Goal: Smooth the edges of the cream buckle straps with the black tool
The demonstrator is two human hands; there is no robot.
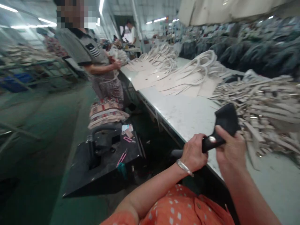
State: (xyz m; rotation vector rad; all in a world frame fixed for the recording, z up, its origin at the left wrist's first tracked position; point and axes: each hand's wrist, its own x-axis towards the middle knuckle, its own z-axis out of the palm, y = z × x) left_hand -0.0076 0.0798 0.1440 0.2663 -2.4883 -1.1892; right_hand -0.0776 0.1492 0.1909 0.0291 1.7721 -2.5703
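A black strap [212, 142] with a round metal stud is stretched between my two hands, above the table's near edge. My left hand [194, 151], with a silver bangle at the wrist, is closed around the narrow part. The strap's grey-black end sticks out to the left of that fist. My right hand [231, 150] grips the strap's wide, flat black end [226, 117], thumb on top and fingers partly hidden. Just beyond it lies a heap of beige straps with metal fittings [269, 106].
Beige panels with looped handles [168, 75] cover the far part of the white table [180, 109]. A black machine stand [105, 153] at left carries pink-handled snips [122, 157] and stacked striped pieces [106, 112]. Another person [93, 53] stands across the corner.
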